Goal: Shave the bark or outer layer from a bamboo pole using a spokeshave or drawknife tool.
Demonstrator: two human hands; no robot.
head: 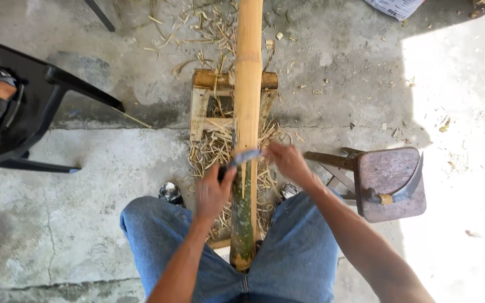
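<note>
A long bamboo pole (247, 84) runs away from me between my knees, pale and peeled at the far part, green near me. It rests on a low wooden stand (203, 101). My left hand (213, 192) grips the dark handle of a knife (241, 158) that lies across the pole. My right hand (288, 161) holds the far end of the blade on the pole's right side. Both hands are blurred by motion.
Pale shavings (214, 148) litter the concrete floor around the stand. A small wooden stool (391, 168) at my right carries a curved blade with a bound handle (405, 188). A black chair (29, 112) stands at the left. Bright sunlight covers the floor at far right.
</note>
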